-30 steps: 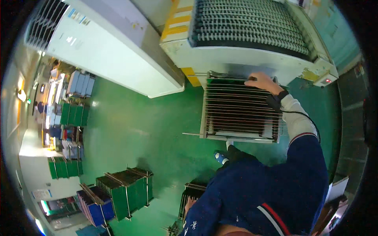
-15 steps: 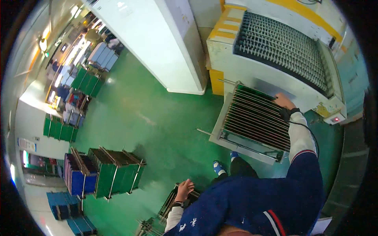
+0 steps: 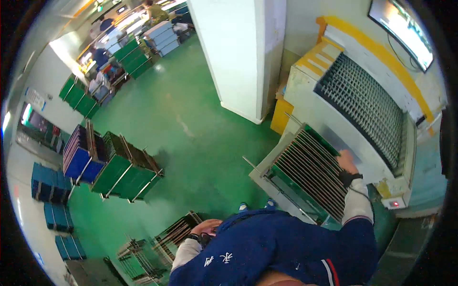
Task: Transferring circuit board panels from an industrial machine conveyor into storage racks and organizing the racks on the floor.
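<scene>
A metal rack (image 3: 281, 191) in front of me to the right carries a row of thin, dark green panels (image 3: 312, 167) set side by side. At the far right edge of this rack is my right hand (image 3: 347, 163), its fingers curled over the edge; the fingertips are partly hidden. My left hand (image 3: 208, 227) is low by my left side, close against my dark blue top. It lies beside another slatted rack (image 3: 177, 232) on the floor, and its fingers are mostly hidden, so I cannot tell whether it touches that rack.
Behind the panel rack stands a pale machine (image 3: 305, 86) with a bed of dark rollers (image 3: 365, 105). A white pillar (image 3: 238, 62) rises ahead. Left are strapped stacks of green panels (image 3: 124, 174) and blue panels (image 3: 83, 162). A screen (image 3: 403, 31) hangs upper right; people work far left.
My view has swung right and up. My left hand has drawn in against my body, and my right hand stays at the rack's edge.
</scene>
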### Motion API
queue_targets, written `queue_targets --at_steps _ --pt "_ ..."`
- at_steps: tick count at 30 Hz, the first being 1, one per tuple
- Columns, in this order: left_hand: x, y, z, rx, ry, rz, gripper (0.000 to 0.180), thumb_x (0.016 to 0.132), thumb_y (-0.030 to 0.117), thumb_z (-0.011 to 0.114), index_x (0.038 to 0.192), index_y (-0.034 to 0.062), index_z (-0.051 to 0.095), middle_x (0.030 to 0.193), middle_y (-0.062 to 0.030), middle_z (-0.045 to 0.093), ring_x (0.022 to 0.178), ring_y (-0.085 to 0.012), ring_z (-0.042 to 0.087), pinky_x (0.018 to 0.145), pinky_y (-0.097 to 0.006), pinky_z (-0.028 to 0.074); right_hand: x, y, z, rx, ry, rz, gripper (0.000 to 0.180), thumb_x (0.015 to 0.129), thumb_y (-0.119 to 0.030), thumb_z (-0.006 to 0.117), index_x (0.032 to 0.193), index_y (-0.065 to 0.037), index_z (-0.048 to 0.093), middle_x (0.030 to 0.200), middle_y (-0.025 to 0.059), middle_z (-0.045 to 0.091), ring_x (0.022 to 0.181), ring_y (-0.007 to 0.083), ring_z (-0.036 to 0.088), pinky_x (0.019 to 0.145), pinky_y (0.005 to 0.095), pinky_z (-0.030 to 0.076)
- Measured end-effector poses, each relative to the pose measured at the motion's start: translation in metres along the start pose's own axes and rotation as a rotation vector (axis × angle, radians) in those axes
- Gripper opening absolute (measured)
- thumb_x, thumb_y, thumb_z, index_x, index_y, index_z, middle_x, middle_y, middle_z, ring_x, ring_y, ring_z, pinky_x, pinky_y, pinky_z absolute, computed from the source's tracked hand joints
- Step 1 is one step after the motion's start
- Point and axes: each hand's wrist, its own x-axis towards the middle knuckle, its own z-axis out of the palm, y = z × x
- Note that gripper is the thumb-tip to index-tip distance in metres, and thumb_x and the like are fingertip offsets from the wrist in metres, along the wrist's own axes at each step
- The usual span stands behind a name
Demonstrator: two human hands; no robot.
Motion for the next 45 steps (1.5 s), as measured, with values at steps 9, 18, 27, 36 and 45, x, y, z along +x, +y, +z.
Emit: queue_targets --at_steps 9,18,27,36,45 --pt "-0.008 0.074 0.060 0.392 0.139 -0.146 0.054 0.094 0.047 0.051 0.129 0.0053 0.055 0.123 -0.0062 0.058 0.108 -0.0166 0.055 0.091 -0.031 0.043 -0.023 -0.001 -0.077 -0.041 0.192 -0.026 0.030 0.070 -0.026 0.071 0.081 0.001 0.063 0.076 0.0243 0.060 0.074 0.0428 0.058 0.067 0.0484 0.045" --pt "0.030 0.074 0.054 0.356 0.218 -0.267 0.049 0.087 0.055 0.058 0.110 0.0126 0.064 0.075 0.0023 0.055 0.059 -0.0081 0.050 0.050 -0.025 0.047 -0.111 0.003 -0.282 0.728 0.454 0.144 0.026 0.082 -0.014 0.068 0.103 0.000 0.063 0.088 0.0045 0.065 0.077 0.0141 0.056 0.072 0.0302 0.045" --pt "0.035 0.077 0.060 0.386 0.205 -0.191 0.048 0.087 0.056 0.057 0.108 0.0129 0.064 0.073 0.0020 0.054 0.056 -0.0078 0.047 0.047 -0.024 0.041 -0.118 0.071 -0.259 1.337 0.869 0.383 0.023 0.085 -0.013 0.066 0.105 -0.002 0.061 0.096 0.0080 0.064 0.083 0.0174 0.060 0.075 0.0308 0.047" --pt "0.034 0.082 0.082 0.387 0.272 -0.232 0.048 0.088 0.056 0.056 0.108 0.0133 0.064 0.071 0.0025 0.054 0.054 -0.0075 0.046 0.045 -0.024 0.039 -0.036 0.137 -0.135 1.971 0.750 0.369 0.014 0.083 -0.012 0.069 0.087 -0.006 0.057 0.083 0.0066 0.059 0.074 0.0179 0.056 0.069 0.0334 0.049" --pt "0.050 0.101 0.110 0.377 0.324 -0.276 0.047 0.088 0.056 0.056 0.108 0.0136 0.064 0.070 0.0029 0.054 0.053 -0.0072 0.045 0.044 -0.024 0.036 0.056 0.247 -0.063 1.391 0.639 0.214 0.008 0.090 -0.013 0.062 0.091 -0.006 0.057 0.079 0.0077 0.060 0.082 0.0216 0.059 0.084 0.0390 0.050"
